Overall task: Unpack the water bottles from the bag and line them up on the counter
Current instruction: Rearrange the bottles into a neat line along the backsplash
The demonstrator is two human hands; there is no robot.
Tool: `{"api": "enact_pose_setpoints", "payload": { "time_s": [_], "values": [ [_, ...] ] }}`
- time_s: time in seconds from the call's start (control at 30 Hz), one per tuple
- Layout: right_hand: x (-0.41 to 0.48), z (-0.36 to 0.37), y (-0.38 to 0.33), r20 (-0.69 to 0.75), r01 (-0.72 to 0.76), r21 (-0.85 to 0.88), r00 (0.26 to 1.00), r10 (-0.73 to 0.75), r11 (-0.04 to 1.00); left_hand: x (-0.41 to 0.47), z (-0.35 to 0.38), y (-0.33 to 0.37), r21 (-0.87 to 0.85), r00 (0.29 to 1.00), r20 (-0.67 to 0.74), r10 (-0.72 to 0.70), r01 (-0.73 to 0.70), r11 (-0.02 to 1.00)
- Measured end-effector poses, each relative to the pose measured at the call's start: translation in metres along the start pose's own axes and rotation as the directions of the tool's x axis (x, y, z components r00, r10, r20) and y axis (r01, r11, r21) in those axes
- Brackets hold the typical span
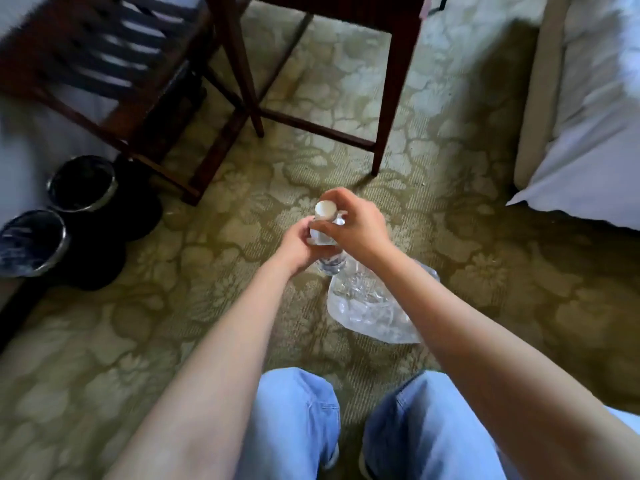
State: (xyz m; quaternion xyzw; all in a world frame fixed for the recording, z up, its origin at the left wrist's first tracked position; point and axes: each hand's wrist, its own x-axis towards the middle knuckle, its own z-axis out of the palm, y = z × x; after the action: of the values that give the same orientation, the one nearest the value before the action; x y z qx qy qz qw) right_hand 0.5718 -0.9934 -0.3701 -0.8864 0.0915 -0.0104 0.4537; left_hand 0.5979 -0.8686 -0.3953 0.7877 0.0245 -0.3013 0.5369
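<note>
Head view: left hand (298,244) and right hand (353,226) grip water bottle (325,230) above bag (370,306).

Both hands meet over the middle of the carpet (450,244), the left hand (298,245) and the right hand (353,223) wrapped around one upright water bottle (325,233). Just behind and to the right of them, on the carpet, lies the bag (367,306), seemingly with more bottles in it. A table (394,81) stands beyond, a chair (114,71) to its left, two bins (83,183) near the carpet's left edge, a bed (588,116) along its right edge.
</note>
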Motion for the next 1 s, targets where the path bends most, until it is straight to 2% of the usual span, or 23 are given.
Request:
{"api": "enact_pose_setpoints", "payload": {
  "time_s": [0.1, 0.2, 0.33, 0.43, 0.57, 0.63, 0.73, 0.8, 0.87, 0.93, 1.0],
  "values": [
    [-0.004, -0.033, -0.081, 0.069, 0.101, -0.056, 0.993, -0.097, 0.993, -0.05, -0.037, 0.056, 0.089, 0.996, -0.084, 0.03, -0.022, 0.996],
    [-0.01, -0.058, -0.159, 0.138, 0.255, -0.189, 0.963, -0.232, 0.948, -0.101, -0.074, 0.103, 0.238, 0.987, -0.151, 0.055, -0.018, 0.971],
    [-0.029, -0.075, -0.256, 0.234, 0.417, -0.379, 0.907, -0.351, 0.826, -0.176, -0.118, 0.139, 0.319, 0.96, -0.254, 0.122, -0.036, 0.947],
    [-0.05, -0.074, -0.315, 0.34, 0.523, -0.419, 0.848, -0.406, 0.742, -0.232, -0.143, 0.15, 0.32, 0.916, -0.378, 0.136, -0.008, 0.947],
    [-0.094, -0.057, -0.387, 0.49, 0.709, -0.343, 0.695, -0.527, 0.616, -0.319, -0.167, 0.145, 0.215, 0.793, -0.594, 0.132, -0.002, 0.977],
    [-0.125, -0.042, -0.42, 0.55, 0.789, -0.243, 0.591, -0.59, 0.564, -0.366, -0.18, 0.133, 0.079, 0.714, -0.696, 0.079, -0.033, 0.996],
    [-0.179, -0.02, -0.473, 0.605, 0.858, -0.071, 0.442, -0.662, 0.508, -0.441, -0.203, 0.118, -0.018, 0.638, -0.77, 0.017, -0.048, 0.999],
    [-0.224, -0.004, -0.51, 0.644, 0.884, 0.075, 0.311, -0.699, 0.462, -0.499, -0.219, 0.103, -0.066, 0.6, -0.8, -0.015, -0.063, 0.996],
    [-0.258, 0.006, -0.539, 0.665, 0.878, 0.171, 0.232, -0.71, 0.447, -0.543, -0.236, 0.094, -0.079, 0.589, -0.808, -0.022, -0.07, 0.994],
    [-0.31, 0.026, -0.576, 0.667, 0.871, 0.277, 0.129, -0.734, 0.405, -0.605, -0.254, 0.073, -0.123, 0.535, -0.843, -0.048, -0.105, 0.987],
    [-0.359, 0.049, -0.611, 0.647, 0.838, 0.382, 0.059, -0.76, 0.39, -0.661, -0.274, 0.053, -0.132, 0.428, -0.902, -0.063, -0.133, 0.982]
  ]
}}
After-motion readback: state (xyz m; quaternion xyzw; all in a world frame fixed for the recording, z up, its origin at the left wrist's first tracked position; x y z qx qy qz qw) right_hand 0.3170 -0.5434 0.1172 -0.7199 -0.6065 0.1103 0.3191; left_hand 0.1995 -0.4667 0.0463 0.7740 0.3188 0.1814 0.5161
